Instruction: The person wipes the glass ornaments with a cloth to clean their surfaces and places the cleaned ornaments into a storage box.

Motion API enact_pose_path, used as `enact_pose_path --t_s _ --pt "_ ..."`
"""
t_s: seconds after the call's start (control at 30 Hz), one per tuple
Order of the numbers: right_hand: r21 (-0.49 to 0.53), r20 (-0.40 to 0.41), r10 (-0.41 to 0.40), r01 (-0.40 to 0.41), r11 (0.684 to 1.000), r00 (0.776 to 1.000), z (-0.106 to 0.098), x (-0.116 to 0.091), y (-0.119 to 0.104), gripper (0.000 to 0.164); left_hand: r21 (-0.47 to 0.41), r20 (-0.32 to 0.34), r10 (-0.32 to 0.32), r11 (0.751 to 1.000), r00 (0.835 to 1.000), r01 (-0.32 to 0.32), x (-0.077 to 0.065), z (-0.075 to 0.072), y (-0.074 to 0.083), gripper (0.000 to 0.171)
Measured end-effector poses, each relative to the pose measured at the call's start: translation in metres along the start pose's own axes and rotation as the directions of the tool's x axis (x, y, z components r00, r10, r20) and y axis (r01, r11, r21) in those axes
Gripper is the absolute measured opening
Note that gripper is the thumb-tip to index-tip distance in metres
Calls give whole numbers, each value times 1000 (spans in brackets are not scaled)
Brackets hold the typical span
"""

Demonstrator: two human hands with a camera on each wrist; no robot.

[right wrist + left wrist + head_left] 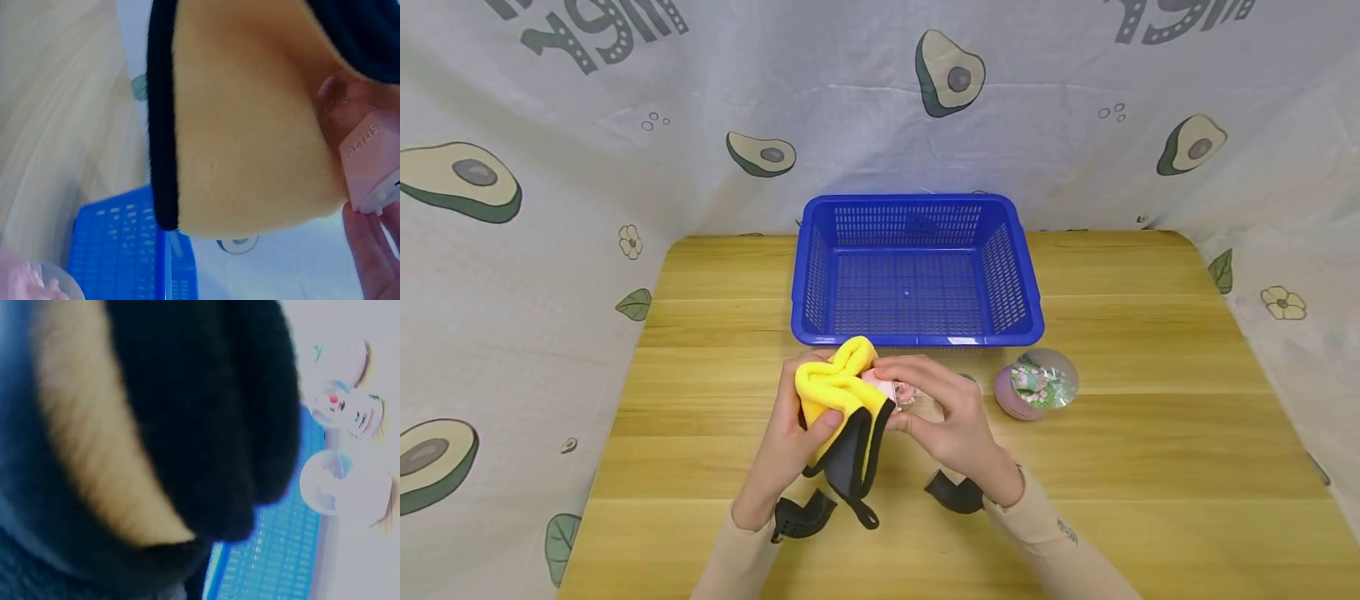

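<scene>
My left hand (790,433) grips a folded yellow cloth (831,387) with black edging and a dark grey reverse side. A loop hangs from its lower corner. From the right, my right hand (943,408) pinches a small snow globe by its pink base (880,385). In the right wrist view that base (375,159) bears raised lettering, and its clear dome (344,103) lies against the cloth (250,137). Cloth folds fill much of the left wrist view, dark and blurred. Part of the globe is hidden by the cloth and fingers.
A blue plastic basket (917,340) stands at the back of the wooden table (1150,400). A snow globe with a purple base (1018,400) lies tilted right of my right hand. More globes (328,481) show in the left wrist view. Patterned fabric (850,83) hangs behind.
</scene>
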State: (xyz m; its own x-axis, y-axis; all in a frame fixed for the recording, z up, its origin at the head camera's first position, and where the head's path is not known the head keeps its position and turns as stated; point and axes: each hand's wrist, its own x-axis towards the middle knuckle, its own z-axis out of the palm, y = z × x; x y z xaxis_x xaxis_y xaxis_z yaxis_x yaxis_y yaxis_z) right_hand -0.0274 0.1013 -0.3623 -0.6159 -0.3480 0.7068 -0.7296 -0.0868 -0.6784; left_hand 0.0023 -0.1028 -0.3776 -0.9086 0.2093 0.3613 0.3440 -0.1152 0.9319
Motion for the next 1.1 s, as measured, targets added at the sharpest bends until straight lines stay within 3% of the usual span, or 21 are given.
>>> enact_pose_path --t_s 0.17,0.3,0.4,0.5,0.63,0.7,0.77,0.83,0.93,1.1 --pt "137 14 215 -215 967 976 -3 -2 -4 45 73 16 81 994 997 -82 1 -1 2 58" --pt "230 32 376 -373 899 926 -6 -4 -5 45 109 57 148 982 987 -154 3 -2 2 48" --pt "305 57 472 -466 830 880 -9 -4 -3 49 171 93 205 961 974 -219 5 -1 2 41" --pt "359 85 577 -565 743 812 -13 -4 0 52 255 147 281 916 948 -311 7 -1 1 35" --pt "376 120 699 -684 625 705 -17 -2 2 44 332 239 390 828 889 -452 12 2 2 44" --pt "371 133 739 -724 581 661 -18 -1 3 40 355 272 432 785 860 -507 14 4 1 48" --pt "360 136 767 -753 551 627 -19 0 3 38 368 289 451 762 845 -533 16 5 1 50" --pt "356 138 782 -767 533 608 -20 0 3 38 377 290 448 759 846 -531 16 7 0 52" --pt "358 136 790 -773 523 598 -21 0 4 39 396 275 419 771 865 -499 17 8 -3 52" --pt "328 113 783 -767 551 611 -19 0 1 38 430 210 361 801 908 -418 18 9 -8 49"
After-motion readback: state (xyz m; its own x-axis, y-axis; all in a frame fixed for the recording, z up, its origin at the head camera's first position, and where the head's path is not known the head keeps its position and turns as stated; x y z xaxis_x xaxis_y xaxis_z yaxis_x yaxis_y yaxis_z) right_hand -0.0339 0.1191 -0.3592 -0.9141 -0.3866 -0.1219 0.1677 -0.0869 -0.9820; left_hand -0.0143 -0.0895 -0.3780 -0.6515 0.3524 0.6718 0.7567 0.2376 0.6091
